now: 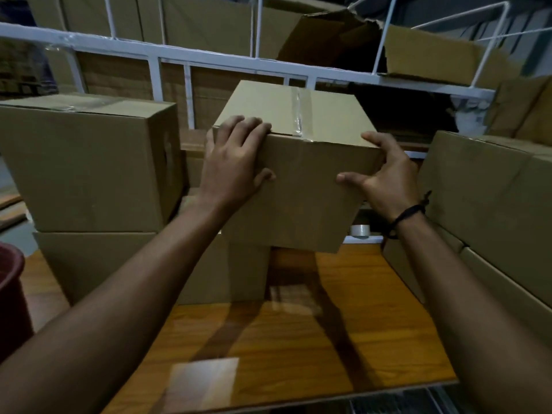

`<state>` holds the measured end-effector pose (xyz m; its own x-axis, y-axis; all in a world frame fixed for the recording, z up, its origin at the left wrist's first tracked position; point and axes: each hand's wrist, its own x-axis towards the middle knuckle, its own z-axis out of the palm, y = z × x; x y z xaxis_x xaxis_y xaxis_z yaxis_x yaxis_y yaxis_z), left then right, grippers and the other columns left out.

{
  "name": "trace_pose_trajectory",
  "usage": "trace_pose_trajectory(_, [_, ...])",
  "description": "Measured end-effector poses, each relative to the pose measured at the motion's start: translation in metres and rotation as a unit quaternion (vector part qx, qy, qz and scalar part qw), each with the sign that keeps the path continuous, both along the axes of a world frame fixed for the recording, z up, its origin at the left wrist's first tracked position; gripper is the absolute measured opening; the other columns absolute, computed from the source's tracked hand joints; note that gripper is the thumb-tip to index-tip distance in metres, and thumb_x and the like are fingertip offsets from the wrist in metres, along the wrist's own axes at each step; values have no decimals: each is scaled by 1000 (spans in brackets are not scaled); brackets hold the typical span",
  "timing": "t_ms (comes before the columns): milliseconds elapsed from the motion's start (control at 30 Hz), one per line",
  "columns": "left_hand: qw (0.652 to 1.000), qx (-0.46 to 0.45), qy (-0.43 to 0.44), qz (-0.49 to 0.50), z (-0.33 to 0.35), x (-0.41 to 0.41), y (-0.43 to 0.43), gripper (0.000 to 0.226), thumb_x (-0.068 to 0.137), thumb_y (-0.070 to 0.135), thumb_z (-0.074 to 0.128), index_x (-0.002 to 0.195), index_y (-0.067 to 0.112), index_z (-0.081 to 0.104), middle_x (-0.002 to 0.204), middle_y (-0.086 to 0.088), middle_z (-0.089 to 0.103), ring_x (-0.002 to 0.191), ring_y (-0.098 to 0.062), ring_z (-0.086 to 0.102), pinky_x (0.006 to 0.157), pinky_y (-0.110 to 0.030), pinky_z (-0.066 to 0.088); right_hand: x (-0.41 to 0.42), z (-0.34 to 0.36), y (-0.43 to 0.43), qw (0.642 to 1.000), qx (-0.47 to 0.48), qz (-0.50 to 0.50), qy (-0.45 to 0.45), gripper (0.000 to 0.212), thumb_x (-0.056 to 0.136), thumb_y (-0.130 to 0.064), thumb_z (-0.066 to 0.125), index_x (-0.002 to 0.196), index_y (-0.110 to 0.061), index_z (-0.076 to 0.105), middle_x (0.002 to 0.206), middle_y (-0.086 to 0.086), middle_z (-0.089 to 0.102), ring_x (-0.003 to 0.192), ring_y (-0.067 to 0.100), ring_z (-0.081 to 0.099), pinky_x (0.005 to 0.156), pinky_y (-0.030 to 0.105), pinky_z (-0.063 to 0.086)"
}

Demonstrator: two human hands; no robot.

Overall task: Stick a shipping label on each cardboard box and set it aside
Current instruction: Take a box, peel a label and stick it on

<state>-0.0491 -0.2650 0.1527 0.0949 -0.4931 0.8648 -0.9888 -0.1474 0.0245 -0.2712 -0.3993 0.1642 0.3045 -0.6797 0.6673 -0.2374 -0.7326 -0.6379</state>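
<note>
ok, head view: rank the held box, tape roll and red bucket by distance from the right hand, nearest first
1. held box: gripped by the right hand at its right edge.
2. tape roll: just below-left of that wrist, behind the box.
3. red bucket: at the far left edge of the view.

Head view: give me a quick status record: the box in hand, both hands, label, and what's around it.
box: top seam taped, held in both hands, seemingly raised off the table
left hand: grips the top left edge, fingers over the top, thumb on the front
right hand: grips the right edge, thumb on the front
label: none on the faces in view
left stack: two boxes
right stack: more boxes
tape roll: behind the box, lower right
</note>
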Motion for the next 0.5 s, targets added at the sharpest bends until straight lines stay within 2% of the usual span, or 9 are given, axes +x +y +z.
trace_pose_trajectory(200, [1000, 4, 2, -14, -37, -76, 20, 76, 73, 30, 82, 138, 11, 48, 141, -14, 49, 134, -33, 35, 104, -66, 33, -86, -35, 22, 1000, -10, -23, 18, 80, 60, -30, 87, 132, -29, 52, 121, -14, 50, 109, 9, 52, 88, 39, 56])
trace_pose_trajectory(267, [1000, 8, 1, -10, -51, -98, 30, 76, 72, 30, 82, 138, 11, 49, 140, -14, 50, 134, -33, 36, 103, -65, 34, -106, -51, 31, 999, -11, -22, 28, 81, 58, -37, 85, 132, -31, 51, 119, -16, 49, 105, 7, 52, 85, 41, 57])
trace_pose_trajectory(367, [1000, 7, -3, -1, -71, -124, 51, 74, 72, 30, 83, 135, 11, 49, 139, -14, 51, 132, -33, 37, 101, -64, 37, -131, -71, 49, 999, -15, 2, 35, 82, 57, -47, 77, 133, -30, 51, 124, -19, 47, 107, 7, 53, 87, 42, 56])
trace_pose_trajectory(500, [1000, -8, -23, 8, -75, -152, 81, 71, 74, 32, 81, 134, 12, 49, 138, -15, 52, 131, -34, 39, 98, -62, 38, -158, -82, 68, 999, -34, 39, 17, 81, 60, -44, 76, 134, -23, 51, 131, -14, 47, 120, 11, 51, 93, 45, 53])
